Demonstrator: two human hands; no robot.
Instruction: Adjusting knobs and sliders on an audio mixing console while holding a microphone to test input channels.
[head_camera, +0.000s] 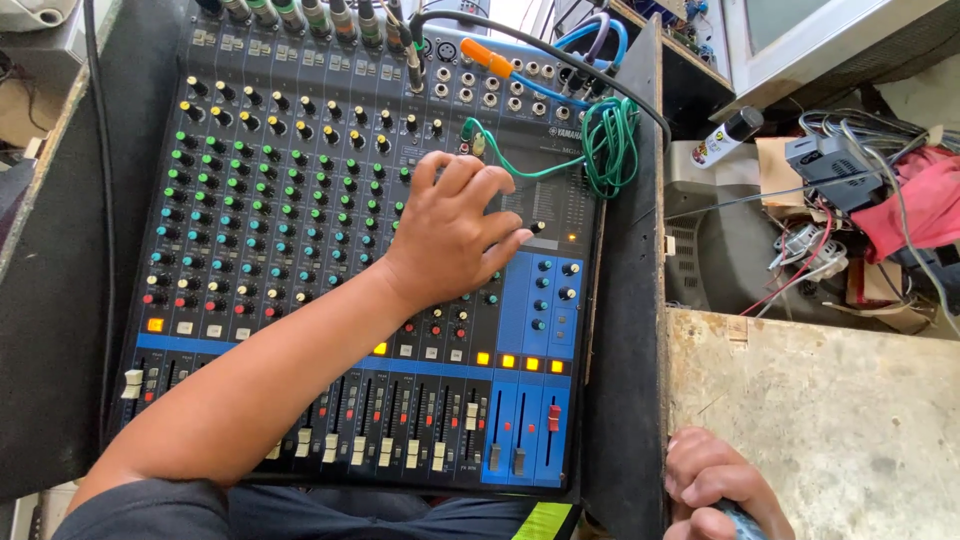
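Note:
A blue and black audio mixer (300, 150) with rows of coloured knobs and white faders fills the left and middle of the head view. My left hand (450, 235) lies palm down on its right-hand knob section. The fingers are spread and bent, and the thumb tip is beside a small black knob (537, 228). Several orange buttons (518, 362) glow below the hand. My right hand (715, 485) sits at the bottom edge on a worn pale board (830, 420). Its fingers are curled around a small blue object (745, 522) that is mostly cut off.
A coiled green cable (610, 140) and an orange plug (487, 58) sit at the mixer's top right. The mixer's black case wall (625, 330) rises along its right side. Beyond it lie a grey monitor (720, 250), a spray can (727, 135), tangled wires, a black adapter (830, 165) and red cloth (925, 205).

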